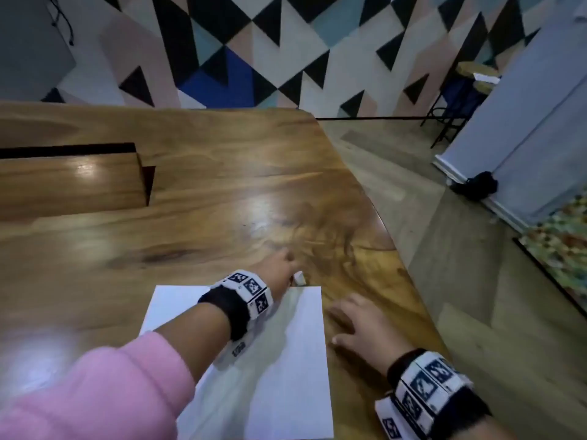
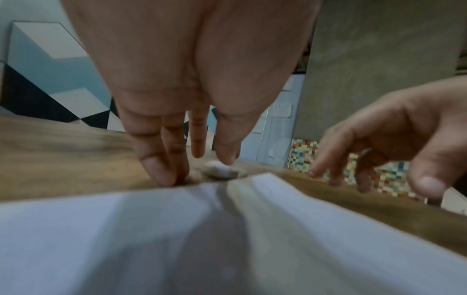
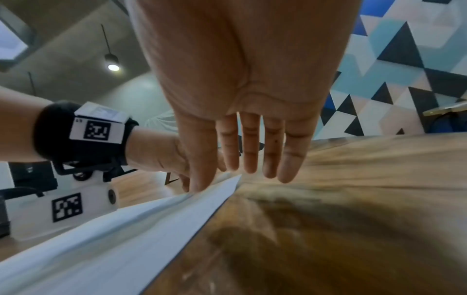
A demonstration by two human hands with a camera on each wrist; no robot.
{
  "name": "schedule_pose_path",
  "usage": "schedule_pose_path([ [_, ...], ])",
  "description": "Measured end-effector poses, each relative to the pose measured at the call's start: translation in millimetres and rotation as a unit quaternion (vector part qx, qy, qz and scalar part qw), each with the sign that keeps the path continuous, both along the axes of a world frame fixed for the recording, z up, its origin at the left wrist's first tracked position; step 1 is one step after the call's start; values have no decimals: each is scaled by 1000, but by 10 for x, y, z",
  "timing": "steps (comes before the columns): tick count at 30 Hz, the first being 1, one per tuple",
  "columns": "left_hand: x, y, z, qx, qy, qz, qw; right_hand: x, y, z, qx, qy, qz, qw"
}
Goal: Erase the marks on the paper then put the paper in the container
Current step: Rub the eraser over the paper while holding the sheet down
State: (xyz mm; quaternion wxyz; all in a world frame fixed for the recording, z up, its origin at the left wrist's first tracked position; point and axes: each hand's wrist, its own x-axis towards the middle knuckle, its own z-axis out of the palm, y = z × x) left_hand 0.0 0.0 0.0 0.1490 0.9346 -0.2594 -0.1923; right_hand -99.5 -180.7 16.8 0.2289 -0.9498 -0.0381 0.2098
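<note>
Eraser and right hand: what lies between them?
Only bare wooden table and the paper's far right corner separate the eraser from the right hand, clearest in the head view.

Wooden table (image 1: pixel 203 198) — triangle-patterned wall (image 1: pixel 286 42) behind, mosaic rug (image 1: pixel 562 246) right.

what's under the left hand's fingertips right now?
A small white eraser lies on the wooden table just past the paper's far edge, below the left hand. Contact isn't clear through the blur. The right hand rests beside the paper.
</note>
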Motion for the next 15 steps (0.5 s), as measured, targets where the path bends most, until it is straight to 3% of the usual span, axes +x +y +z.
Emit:
schedule_pose_path([
  [8,57,-35,-60,16,-5,42,999,146,107,-179,-100,31,93,990],
  [15,-32,96,135,-11,-33,71,997,120,137,-275,-96,39,105,989],
])
